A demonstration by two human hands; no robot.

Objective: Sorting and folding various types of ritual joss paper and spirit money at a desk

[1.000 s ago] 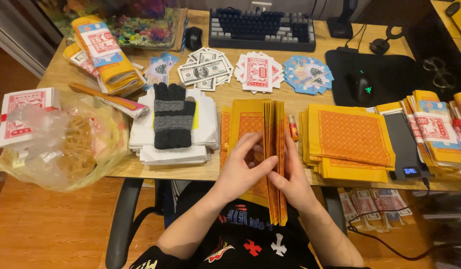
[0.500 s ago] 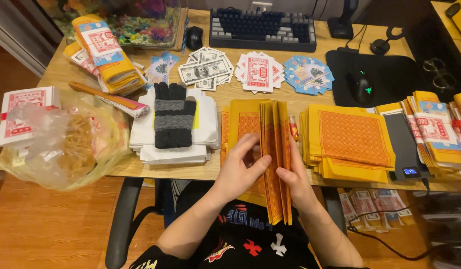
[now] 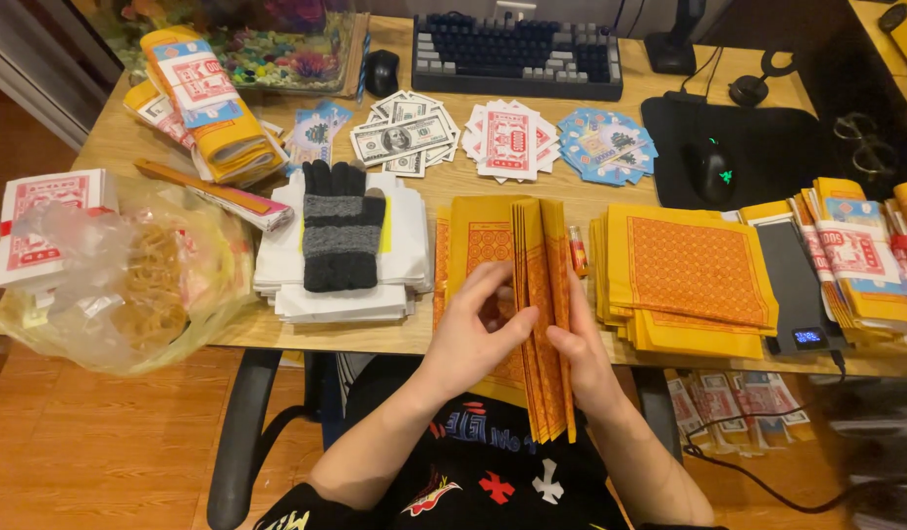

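Yellow sheets being leafed through at the desk edge, centre frame.

A stack of yellow paper sheets [image 3: 542,314] with orange print is held on edge at the lower centre, reaching from the desk [image 3: 110,137] out over the lap. The left hand [image 3: 473,329] is laid against the flat face of the sheets, fingers curled on them; the right hand [image 3: 581,358] is closed on the upright edges from the right, thumb and fingers pinching several leaves. The step in hand seems to be separating or counting single leaves. A next move would call for one leaf to be parted cleanly from the pinch without the rest fanning out. A finished pile [image 3: 694,280] lies just right of centre, a striped glove [image 3: 340,226] on white paper [image 3: 336,294] to the left.
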